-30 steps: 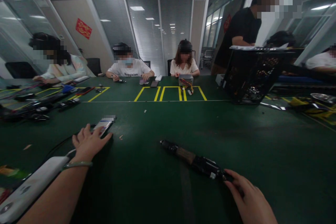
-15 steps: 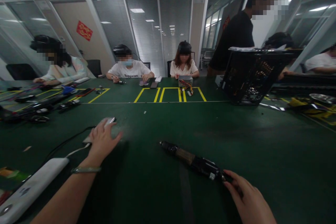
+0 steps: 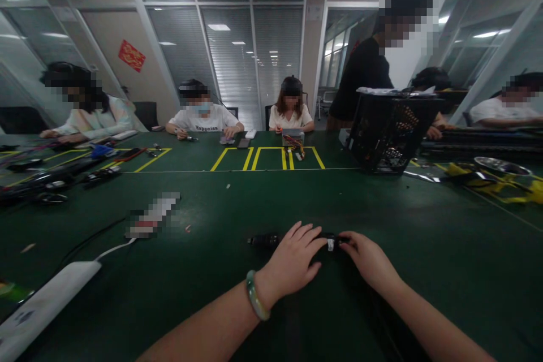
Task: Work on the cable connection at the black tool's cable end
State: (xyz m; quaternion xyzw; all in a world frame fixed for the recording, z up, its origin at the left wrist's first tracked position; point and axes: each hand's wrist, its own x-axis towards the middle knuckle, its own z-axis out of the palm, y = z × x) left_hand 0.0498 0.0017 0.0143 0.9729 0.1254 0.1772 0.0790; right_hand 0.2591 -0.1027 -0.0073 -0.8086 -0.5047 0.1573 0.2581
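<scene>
Left grip laid flat over the middle of the dark tool, fingers spread and loosely extended, not curled under it. Right grip just beside the left one, fingertips touching the tool's other end by a small white label; impossible to tell whether pinched around that end or merely resting against it. Tool lying crosswise on the green bench, blunt tip poking out past the left grip's outer side. Pale green bangle on the wrist behind the left grip. Well out to the left of the left grip: a blurred flat device, and closer in, a white block with a white cable. Far beyond both grips: yellow tape lines, a black crate ahead and to the right of the right grip, seated people along the far edge.
</scene>
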